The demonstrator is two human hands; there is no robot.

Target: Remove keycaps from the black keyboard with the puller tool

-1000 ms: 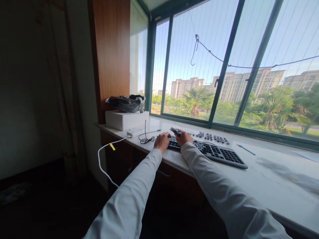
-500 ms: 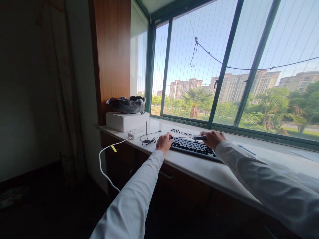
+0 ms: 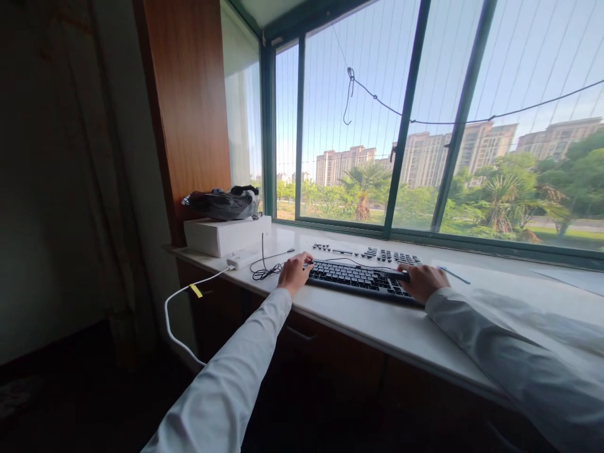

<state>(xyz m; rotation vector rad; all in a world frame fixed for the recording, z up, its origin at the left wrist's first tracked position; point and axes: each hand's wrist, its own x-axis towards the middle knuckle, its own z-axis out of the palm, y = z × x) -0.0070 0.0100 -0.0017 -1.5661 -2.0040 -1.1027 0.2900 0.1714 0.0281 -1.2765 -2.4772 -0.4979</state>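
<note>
Nearest me, two pale sleeves (image 3: 236,371) reach over the desk (image 3: 358,309). The two hands are well apart. My left hand (image 3: 295,274) has bent fingers at the keyboard's left end; I cannot tell whether they grip anything. My right hand (image 3: 421,282) is closed round one dark, slim tool (image 3: 394,274) above the right part of the keyboard.

There is one keyboard (image 3: 352,274), long and black, lying flat along the desk's near edge. Its keys gleam pale grey at the left and middle, and turn dark and patchy to the right.

Towards the desk's left end I see one black coil (image 3: 265,273) of cable and one white adapter (image 3: 239,258); its white lead, with one yellow tag (image 3: 195,290), hangs past the near edge. Beyond the keyboard lie loose keys (image 3: 372,254) in clusters, too small for me to count, and one pen (image 3: 454,275) to their right. At the desk's far left corner, one black bag (image 3: 221,205) sits on one white box (image 3: 219,237).
</note>
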